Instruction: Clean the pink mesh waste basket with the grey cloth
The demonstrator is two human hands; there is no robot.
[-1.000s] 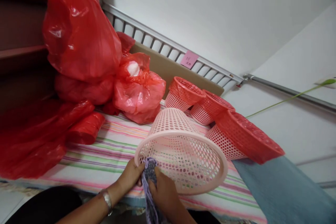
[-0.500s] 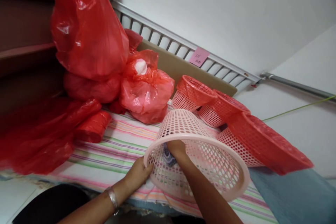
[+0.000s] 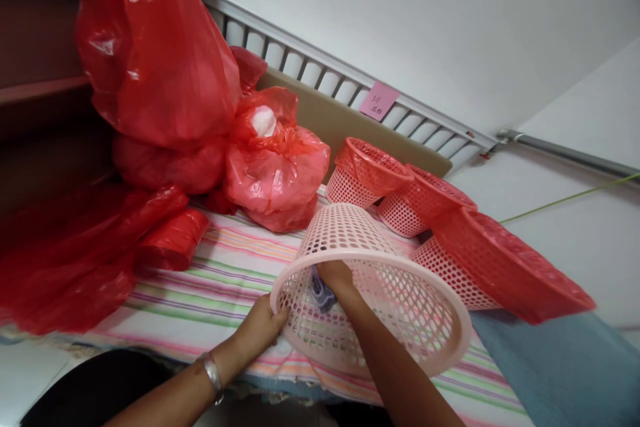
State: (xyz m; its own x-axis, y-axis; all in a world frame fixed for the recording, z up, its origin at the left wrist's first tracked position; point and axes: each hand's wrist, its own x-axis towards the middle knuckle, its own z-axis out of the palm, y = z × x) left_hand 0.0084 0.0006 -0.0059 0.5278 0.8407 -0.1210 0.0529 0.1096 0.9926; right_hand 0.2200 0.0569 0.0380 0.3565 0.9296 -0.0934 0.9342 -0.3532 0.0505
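A pale pink perforated plastic basket [image 3: 350, 230] lies tilted on its side on the striped cloth, its wide mouth toward me. My left hand [image 3: 267, 327] grips the rim at its left side, thumb inside the mouth. Reaching into the basket, my right hand [image 3: 336, 278] is closed on a purple-grey cloth [image 3: 323, 293] against the inner wall. Part of that hand's fingers is hidden behind the rim and wall.
Three baskets lined with red bags, such as the nearest one [image 3: 460, 273], stand at the right. Filled red plastic bags [image 3: 275, 180] sit at the back left, by a red bag roll [image 3: 173, 240]. A white radiator [image 3: 310, 73] carries a pink note [image 3: 379, 101].
The view has shifted slightly. My right hand stays inside the basket with the cloth, which shows a little differently. My left hand keeps its hold on the rim.
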